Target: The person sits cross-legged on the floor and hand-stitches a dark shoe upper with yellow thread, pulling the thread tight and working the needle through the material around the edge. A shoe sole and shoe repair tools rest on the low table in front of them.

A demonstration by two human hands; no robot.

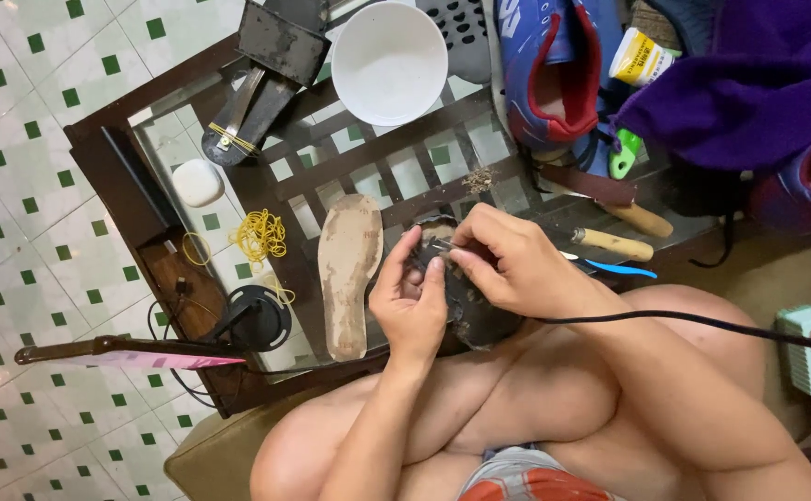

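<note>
Seated at a glass-topped table (159,139), I grip a dark shoe (470,311) on my knee, at 6 o'clock from the white bowl (389,60). My left hand (412,301) wraps the shoe's edge, fingers curled tight on it. My right hand (507,260) pinches a thin metal tool (442,244) between thumb and fingertips, its tip at the shoe's upper rim. A worn insole (348,274) lies just at 9 o'clock of my left hand. Yellow rubber bands (261,234) sit at 10 o'clock. A wooden-handled tool (614,244) rests at 3 o'clock, and a blue sneaker (554,70) at 1 o'clock. A black cable (702,322) crosses my right forearm.
</note>
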